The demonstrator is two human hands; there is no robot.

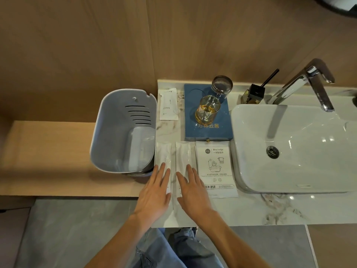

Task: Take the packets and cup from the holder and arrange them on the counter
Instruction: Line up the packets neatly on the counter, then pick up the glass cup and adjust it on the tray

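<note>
Both hands lie flat, fingers spread (gripping nothing): left hand (154,190) on one slim packet (163,155), right hand (193,190) on its neighbour (183,153).

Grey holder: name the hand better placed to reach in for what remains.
Left hand. It lies flat on the packet right beside the grey holder; the right hand rests one packet farther away, toward the sink.

White sink (286,151) at three o'clock, shiny tap (309,84) at two o'clock, black bottle with sticks (256,92) beside it, wooden wall (96,45) at twelve, blue jeans (173,250) at six.
</note>
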